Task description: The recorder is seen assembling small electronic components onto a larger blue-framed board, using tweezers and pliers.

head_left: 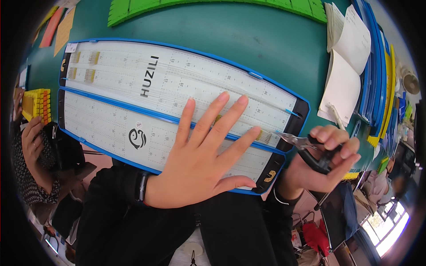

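A long, blue-framed folding case lies opened flat, its white panels printed with a dotted grid. Fine lines run along the far panel. My left hand is spread palm down across both halves, its fingertips on the far panel, pressing nothing I can make out. My right hand grips small pliers with black handles and a metal nose. Their tips are at a row of thin, gold-coloured pieces near the right end of the case. Whether the jaws pinch a piece is too small to tell.
A green foam strip lies at the far edge. To the right are an open notebook, a pen and stacked blue strips. At left, another person's hand is beside a yellow block.
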Demonstrator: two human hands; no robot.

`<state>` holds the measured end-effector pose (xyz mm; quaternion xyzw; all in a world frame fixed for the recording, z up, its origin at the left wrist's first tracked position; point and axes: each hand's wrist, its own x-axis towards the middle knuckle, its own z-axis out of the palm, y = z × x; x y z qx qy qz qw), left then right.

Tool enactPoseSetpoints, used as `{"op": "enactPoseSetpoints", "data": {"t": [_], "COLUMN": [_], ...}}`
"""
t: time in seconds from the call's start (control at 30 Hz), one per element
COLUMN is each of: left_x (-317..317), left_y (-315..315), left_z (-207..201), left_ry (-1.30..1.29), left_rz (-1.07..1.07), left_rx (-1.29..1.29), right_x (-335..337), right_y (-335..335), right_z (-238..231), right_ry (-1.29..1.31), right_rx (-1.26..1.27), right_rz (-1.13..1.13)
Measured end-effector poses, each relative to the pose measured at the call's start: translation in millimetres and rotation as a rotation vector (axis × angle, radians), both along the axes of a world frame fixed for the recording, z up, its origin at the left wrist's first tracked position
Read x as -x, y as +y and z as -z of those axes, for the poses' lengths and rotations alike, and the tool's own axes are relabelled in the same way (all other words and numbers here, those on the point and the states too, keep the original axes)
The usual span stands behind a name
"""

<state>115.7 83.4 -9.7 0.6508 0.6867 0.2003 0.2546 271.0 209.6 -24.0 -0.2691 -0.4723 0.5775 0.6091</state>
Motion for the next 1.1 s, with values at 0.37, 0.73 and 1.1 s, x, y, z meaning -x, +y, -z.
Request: {"op": "enactPoseSetpoints", "data": {"t": [0.37, 0.73, 1.1], "left_x": [-6.9, -4.2, -4.4], "left_y": [1.8, 1.1, 0.1], "left_z": [3.0, 2.0, 2.3], "left_ry": [0.034, 0.043, 0.032], "left_rz": [0.021, 0.022, 0.013], "left_rx": [0.016, 0.020, 0.020], "right_x": [6.2, 8.8, 10.6], "right_y": [-4.5, -3.2, -4.3], "right_z": [3.8, 3.6, 1.0], "right_ry": [0.078, 0.008, -0.011], "right_rx": [0.055, 0.054, 0.077], "right_rz": [0.043, 0.123, 0.179]}}
